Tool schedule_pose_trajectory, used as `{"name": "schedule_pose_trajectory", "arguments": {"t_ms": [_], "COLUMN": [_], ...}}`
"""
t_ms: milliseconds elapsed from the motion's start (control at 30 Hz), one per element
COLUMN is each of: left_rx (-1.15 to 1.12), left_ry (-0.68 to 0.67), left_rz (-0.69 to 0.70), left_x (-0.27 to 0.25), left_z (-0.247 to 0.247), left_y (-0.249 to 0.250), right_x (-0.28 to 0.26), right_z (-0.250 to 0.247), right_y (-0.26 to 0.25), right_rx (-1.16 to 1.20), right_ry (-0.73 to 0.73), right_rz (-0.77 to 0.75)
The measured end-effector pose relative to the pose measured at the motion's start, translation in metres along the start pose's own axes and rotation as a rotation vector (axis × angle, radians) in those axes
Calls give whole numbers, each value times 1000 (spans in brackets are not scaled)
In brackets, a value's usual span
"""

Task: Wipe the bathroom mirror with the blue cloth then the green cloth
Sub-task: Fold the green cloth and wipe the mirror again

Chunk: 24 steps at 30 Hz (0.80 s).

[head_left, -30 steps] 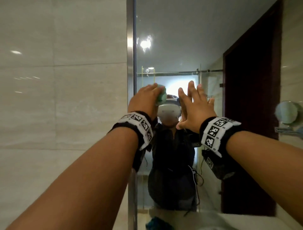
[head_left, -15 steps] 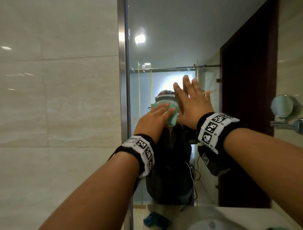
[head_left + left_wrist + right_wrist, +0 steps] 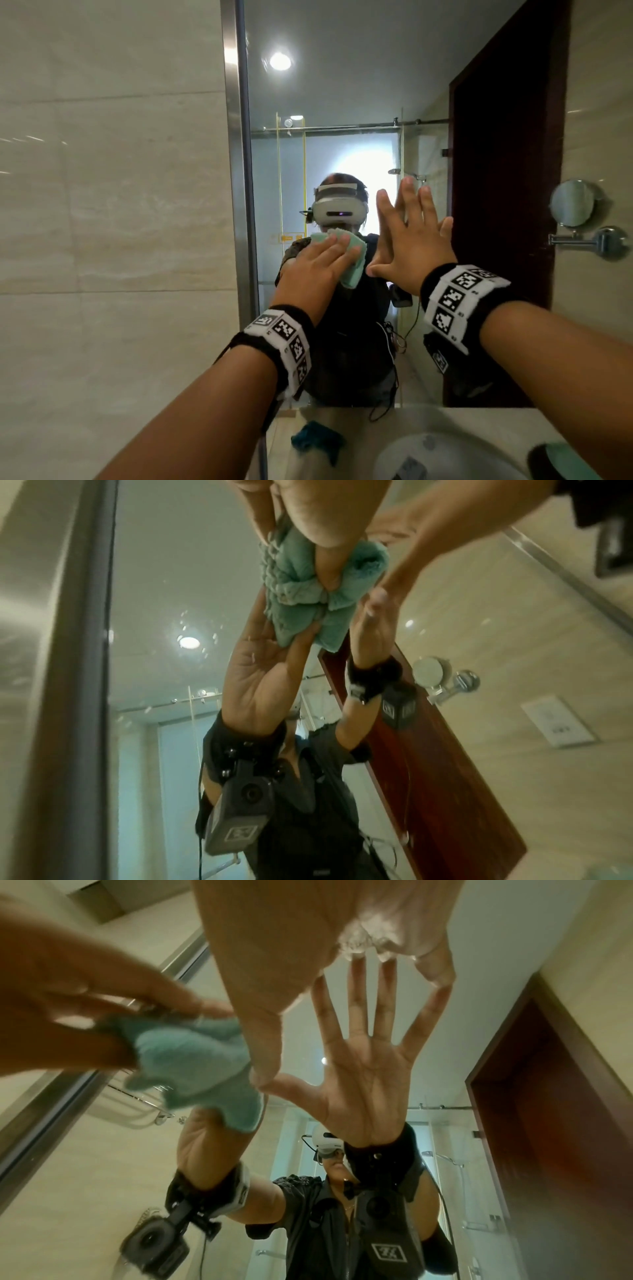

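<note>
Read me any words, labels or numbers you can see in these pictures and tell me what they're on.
Yellow sign reflected in the mirror: too blurred to read.
Wristbands: black-and-white square code patterns, no letters.
Wrist camera reflected: square pattern, no words.
Nothing else legible.

I see my right hand flat against the mirror, fingers spread; left hand bunches the green cloth just left.

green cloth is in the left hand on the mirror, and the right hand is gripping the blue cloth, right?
Not quite. The right hand holds nothing; it lies flat and open on the mirror. The head view shows the blue cloth lying on the counter below. The left hand does press the green cloth.
</note>
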<state>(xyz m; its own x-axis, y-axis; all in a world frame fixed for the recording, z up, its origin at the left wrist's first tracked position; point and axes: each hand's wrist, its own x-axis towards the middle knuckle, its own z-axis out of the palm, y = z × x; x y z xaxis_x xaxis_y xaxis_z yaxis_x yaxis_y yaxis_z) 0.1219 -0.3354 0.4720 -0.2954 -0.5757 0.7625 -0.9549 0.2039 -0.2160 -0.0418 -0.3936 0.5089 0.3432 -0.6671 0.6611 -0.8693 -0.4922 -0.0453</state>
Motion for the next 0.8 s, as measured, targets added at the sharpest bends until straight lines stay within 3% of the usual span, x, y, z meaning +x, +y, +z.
{"name": "schedule_pose_trajectory", "arguments": {"t_ms": [33,167,200,267,367,433,500,567,700,800], "left_rx": [26,253,277,305,116,32,63,10,18,84], "left_ry": [-20,-319,-325,-250,67,177,194,109,21,16], "left_rz": [39,76,97,101,-105,-190,-158,-143,19,135], "left_x": [-7,-8,-4,5,24,27,17,-4,-51,-62], "left_z": [-1,-22,-28,-37,-54,-46,-27,-8,28,31], "left_y": [2,0,-2,-15,-34,-46,-44,-33,-22,-28], "right_x": [0,-1,-1,-1,-1,-1,0,0,-3,-14], "right_z": [0,-2,-2,-4,-4,-4,-2,-1,0,13], "right_y": [0,-2,-2,-2,-3,-2,-1,-1,-1,-14], "right_rx": [-3,-18,-18,-9,-3,-6,-9,-24,-35,-168], "right_ry": [-2,-18,-23,-32,-33,-24,-10,-1,22,98], "right_rz": [-1,2,4,5,2,6,7,6,11,-102]}}
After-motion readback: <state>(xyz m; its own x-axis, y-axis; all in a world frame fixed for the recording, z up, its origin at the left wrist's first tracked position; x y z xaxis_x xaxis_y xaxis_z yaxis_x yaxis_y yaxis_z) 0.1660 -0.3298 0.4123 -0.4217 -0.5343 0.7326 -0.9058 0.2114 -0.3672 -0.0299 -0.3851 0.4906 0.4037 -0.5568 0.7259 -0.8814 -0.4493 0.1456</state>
